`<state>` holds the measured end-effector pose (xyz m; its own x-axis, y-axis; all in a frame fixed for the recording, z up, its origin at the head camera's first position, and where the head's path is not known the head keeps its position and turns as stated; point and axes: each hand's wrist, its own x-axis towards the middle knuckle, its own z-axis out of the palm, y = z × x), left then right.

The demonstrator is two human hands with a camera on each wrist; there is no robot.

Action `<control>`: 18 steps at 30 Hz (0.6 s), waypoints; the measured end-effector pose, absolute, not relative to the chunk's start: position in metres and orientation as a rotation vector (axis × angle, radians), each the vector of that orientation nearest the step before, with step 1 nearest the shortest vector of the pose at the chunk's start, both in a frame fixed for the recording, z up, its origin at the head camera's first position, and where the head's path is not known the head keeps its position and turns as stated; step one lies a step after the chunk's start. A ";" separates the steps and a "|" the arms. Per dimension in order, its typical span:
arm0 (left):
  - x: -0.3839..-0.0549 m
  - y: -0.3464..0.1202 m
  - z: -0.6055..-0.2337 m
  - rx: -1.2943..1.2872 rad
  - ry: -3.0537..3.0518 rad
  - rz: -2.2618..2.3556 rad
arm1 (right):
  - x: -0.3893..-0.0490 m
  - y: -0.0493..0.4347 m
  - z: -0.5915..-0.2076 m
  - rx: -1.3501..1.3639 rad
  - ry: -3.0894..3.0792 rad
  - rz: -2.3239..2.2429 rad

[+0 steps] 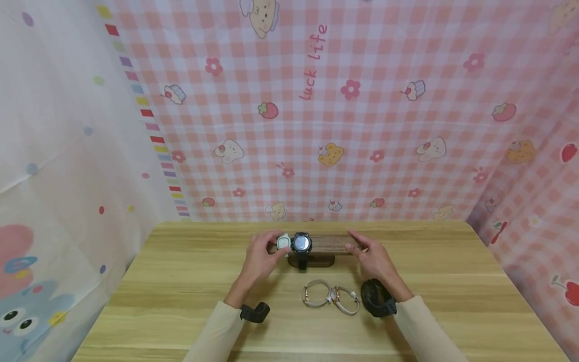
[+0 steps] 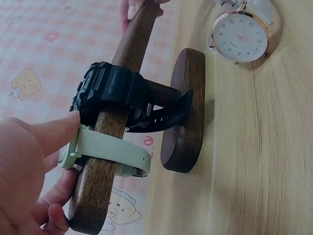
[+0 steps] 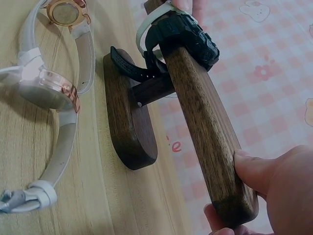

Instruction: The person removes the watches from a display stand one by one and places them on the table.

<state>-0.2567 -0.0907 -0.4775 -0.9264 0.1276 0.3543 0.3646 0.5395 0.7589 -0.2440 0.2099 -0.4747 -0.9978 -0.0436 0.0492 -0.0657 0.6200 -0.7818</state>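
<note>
A dark wooden watch stand (image 1: 333, 245) stands on the table, its bar carried by a post on an oval base (image 2: 185, 117). A light green watch (image 2: 112, 147) is looped round the bar near its left end, beside a black digital watch (image 1: 302, 243) with its strap end hanging down. My left hand (image 1: 261, 257) pinches the green watch's case, fingers on opposite sides of it. With thumb and fingers, my right hand (image 1: 374, 257) grips the bar's bare right end. Two pale-strapped, rose-gold watches (image 1: 318, 294) lie in front of the stand.
Beneath everything is a light wood-grain table (image 1: 181, 291). A pink checked cloth (image 1: 325, 181) hangs behind its far edge, and patterned cloth hangs at both sides. Each wrist wears a black device (image 1: 255, 312).
</note>
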 end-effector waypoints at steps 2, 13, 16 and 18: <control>-0.257 -0.089 -0.478 -0.409 -2.519 -1.321 | -0.244 0.210 -0.475 0.096 -2.801 1.361; -0.258 -0.091 -0.478 -0.382 -2.522 -1.348 | -0.243 0.209 -0.474 0.099 -2.772 1.397; -0.259 -0.093 -0.478 -0.371 -2.522 -1.364 | -0.243 0.209 -0.474 0.095 -2.769 1.396; -0.259 -0.094 -0.478 -0.372 -2.518 -1.377 | -0.243 0.209 -0.474 0.094 -2.769 1.393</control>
